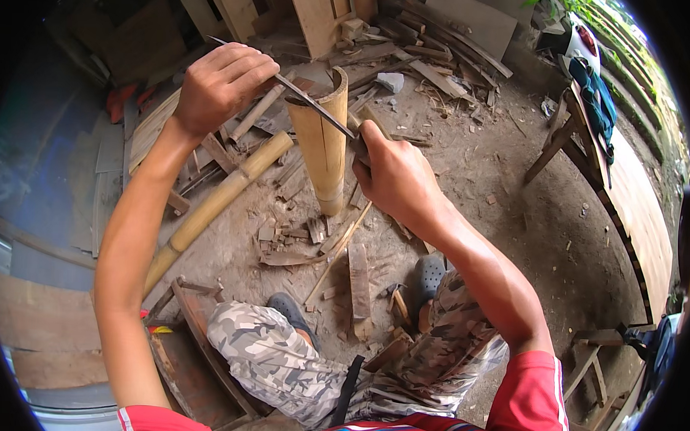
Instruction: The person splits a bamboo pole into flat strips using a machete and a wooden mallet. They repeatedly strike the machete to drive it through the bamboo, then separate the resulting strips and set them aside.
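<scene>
Two grips [222,80] [398,173] on one blade [315,105]

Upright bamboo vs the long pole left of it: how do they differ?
The upright bamboo stands on end; the pole lies slanted. The upright bamboo is open-sided at its top; the pole looks round. The left hand and right hand hold a blade across the upright bamboo; neither touches the pole. Shared: yellowish-tan colour.

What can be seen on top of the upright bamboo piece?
A long, dark blade, held by the left hand and right hand, crosses the upper end of the bamboo piece. Both hands cover parts of this blade.
</scene>
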`<state>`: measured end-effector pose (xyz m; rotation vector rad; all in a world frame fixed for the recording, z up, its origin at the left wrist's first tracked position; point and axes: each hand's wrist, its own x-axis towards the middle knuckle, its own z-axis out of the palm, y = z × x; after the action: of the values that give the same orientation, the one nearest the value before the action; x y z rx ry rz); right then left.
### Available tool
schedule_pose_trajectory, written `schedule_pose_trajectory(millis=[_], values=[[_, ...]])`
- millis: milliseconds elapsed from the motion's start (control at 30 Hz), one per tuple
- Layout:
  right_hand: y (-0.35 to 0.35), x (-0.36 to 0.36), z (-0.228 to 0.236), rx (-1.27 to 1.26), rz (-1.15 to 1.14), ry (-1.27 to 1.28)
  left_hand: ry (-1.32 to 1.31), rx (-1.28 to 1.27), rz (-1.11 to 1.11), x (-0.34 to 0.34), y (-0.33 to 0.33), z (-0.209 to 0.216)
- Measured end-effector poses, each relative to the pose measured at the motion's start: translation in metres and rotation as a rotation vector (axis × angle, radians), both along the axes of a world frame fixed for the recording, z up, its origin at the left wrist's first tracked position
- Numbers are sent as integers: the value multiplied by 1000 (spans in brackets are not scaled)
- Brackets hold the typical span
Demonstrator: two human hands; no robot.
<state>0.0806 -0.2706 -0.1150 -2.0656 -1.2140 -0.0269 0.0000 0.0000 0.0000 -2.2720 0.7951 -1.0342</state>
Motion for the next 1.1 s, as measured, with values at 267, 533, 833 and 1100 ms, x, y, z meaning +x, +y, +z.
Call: schedule_pose_trajectory(millis=[267, 533, 833, 1100], values=[[-5, 4, 29, 12, 169, 606, 132, -83, -50, 21, 1, 16], [2, 1, 15, 65, 132, 365, 245, -185, 58, 14, -7, 41], [-12, -22, 10, 114, 90, 343, 157, -63, 468, 59, -52, 9], [-22, -28, 16, 81, 137, 357, 410, -212, 555, 67, -44, 14]])
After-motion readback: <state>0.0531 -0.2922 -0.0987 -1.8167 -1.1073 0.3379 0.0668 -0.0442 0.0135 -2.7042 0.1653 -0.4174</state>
